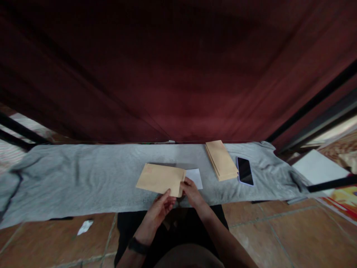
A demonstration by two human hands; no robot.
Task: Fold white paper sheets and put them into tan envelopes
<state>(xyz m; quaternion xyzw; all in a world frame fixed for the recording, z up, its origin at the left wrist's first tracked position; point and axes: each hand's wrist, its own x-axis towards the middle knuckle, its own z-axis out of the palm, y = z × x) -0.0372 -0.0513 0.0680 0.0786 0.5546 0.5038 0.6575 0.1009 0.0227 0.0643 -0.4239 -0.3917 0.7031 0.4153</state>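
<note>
A tan paper envelope (pixel 160 178) is held between both hands, over the near half of the grey cloth. My left hand (pixel 162 204) pinches its lower edge, thumb on top and fingers curled beneath. At the right end, my right hand (pixel 191 190) grips the envelope by its flap end, the fingertips partly hidden. White paper (pixel 196 177) shows behind the right hand and past the envelope's right end; whether it touches the envelope I cannot tell. A stack of tan envelopes (pixel 221 160) lies to the right.
A phone (pixel 245 171) with a lilac edge lies right of the stack. Grey cloth (pixel 103 178) covers the narrow surface, with a dark red curtain (pixel 173 93) behind it. A white scrap (pixel 85 227) lies on the tiled floor. Dark bars (pixel 320 100) stand at the right side.
</note>
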